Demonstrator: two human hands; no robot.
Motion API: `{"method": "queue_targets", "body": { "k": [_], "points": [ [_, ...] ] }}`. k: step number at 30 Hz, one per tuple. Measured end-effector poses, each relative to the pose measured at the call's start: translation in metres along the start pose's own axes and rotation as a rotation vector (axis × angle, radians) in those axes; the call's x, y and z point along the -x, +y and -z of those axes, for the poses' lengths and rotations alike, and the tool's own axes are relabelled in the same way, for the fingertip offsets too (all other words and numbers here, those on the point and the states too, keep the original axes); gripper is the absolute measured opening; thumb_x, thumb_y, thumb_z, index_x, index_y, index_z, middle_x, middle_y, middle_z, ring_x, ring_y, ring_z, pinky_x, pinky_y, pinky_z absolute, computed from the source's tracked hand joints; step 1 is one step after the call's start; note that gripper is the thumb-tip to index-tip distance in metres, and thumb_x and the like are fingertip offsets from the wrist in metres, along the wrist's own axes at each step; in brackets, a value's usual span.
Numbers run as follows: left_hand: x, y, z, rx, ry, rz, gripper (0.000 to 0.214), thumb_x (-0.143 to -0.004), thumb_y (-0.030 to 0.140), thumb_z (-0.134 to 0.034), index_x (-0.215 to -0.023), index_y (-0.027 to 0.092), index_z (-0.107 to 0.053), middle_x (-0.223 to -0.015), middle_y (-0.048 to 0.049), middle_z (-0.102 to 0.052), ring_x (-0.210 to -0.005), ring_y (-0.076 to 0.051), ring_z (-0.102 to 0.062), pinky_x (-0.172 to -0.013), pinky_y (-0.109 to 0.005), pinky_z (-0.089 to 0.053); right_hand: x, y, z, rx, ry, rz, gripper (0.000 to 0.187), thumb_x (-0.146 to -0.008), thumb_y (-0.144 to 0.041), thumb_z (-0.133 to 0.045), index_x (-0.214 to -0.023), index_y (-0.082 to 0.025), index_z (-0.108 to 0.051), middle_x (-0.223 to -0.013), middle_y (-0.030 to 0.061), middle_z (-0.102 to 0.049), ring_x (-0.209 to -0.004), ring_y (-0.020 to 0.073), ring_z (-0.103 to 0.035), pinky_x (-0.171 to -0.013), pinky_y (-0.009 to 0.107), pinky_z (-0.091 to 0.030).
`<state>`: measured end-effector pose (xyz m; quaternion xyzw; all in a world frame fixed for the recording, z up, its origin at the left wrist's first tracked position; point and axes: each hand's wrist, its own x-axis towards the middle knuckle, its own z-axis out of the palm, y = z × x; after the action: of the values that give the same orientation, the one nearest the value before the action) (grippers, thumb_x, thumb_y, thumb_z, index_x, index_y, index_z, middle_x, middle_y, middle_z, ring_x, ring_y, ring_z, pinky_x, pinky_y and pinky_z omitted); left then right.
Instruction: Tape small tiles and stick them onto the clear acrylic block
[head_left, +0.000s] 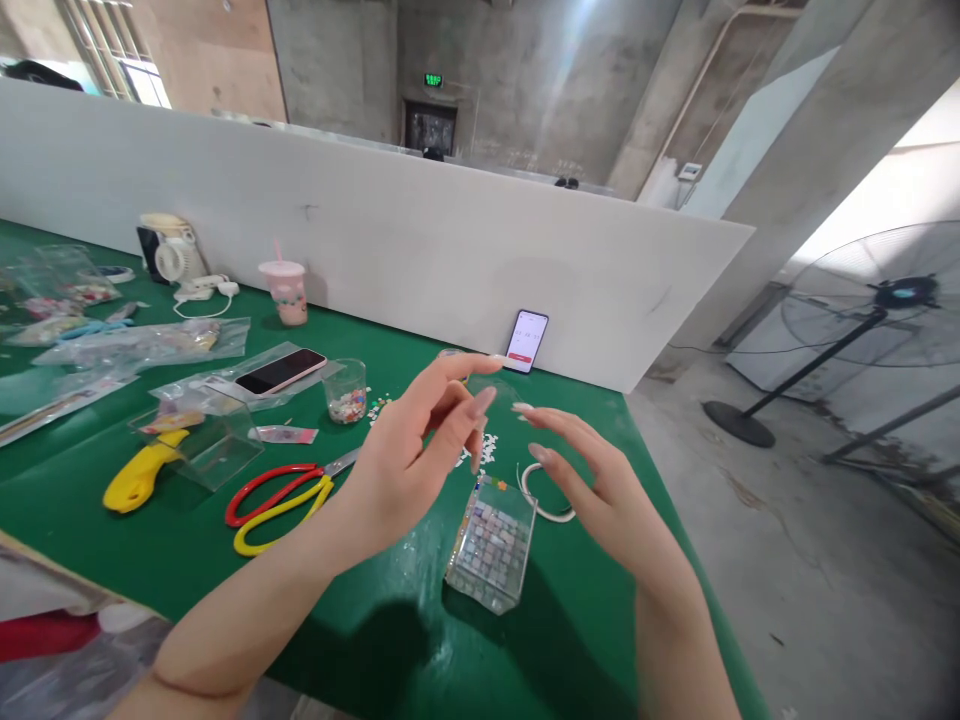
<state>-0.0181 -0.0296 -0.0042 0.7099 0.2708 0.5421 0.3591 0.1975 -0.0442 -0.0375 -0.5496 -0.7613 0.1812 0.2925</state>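
My left hand [420,450] hovers over the table with index finger and thumb apart and the other fingers curled; I see nothing in it. To its right, my right hand [600,490] is raised with its fingers spread, also holding nothing visible. Below and between them stands a clear box [491,550], its side covered with small pearly square tiles and a yellow star on its top edge. A white cord ring [551,500] lies beside the box, under my right fingers. Small white pieces [487,450] are scattered behind the box. A faint clear shape between the hands is hard to make out.
Red-and-yellow-handled scissors [281,510], a yellow-handled tool [146,475] and a clear cup of bits [346,392] lie left. Farther back are a phone [281,371], a pink drink cup [286,295] and a propped lit phone [527,340] against the white partition [420,230].
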Motion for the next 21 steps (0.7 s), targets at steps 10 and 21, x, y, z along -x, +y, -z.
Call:
{"method": "queue_targets", "body": {
  "k": [10, 21],
  "points": [
    [0.012, 0.012, -0.041, 0.43, 0.089, 0.034, 0.015, -0.093, 0.021, -0.065, -0.105, 0.029, -0.061, -0.065, 0.008, -0.065, -0.053, -0.005, -0.061, -0.053, -0.012, -0.054, 0.024, -0.05, -0.029, -0.417, 0.471, 0.465, 0.051, -0.094, -0.019, -0.06, -0.14, -0.04, -0.053, -0.139, -0.0008, -0.061, -0.127, 0.0211, -0.057, -0.101, 0.039, -0.055],
    [0.015, 0.029, -0.07, 0.391, 0.003, -0.165, 0.018, -0.1, 0.021, -0.051, -0.115, 0.028, -0.058, -0.071, 0.0048, -0.059, -0.048, -0.005, -0.052, -0.041, -0.013, -0.046, 0.032, -0.062, -0.021, -1.239, 0.411, 0.189, 0.014, -0.089, -0.04, -0.067, -0.096, -0.039, -0.079, -0.117, -0.0005, -0.072, -0.095, 0.0208, -0.073, -0.061, 0.029, -0.063]
  ]
}}
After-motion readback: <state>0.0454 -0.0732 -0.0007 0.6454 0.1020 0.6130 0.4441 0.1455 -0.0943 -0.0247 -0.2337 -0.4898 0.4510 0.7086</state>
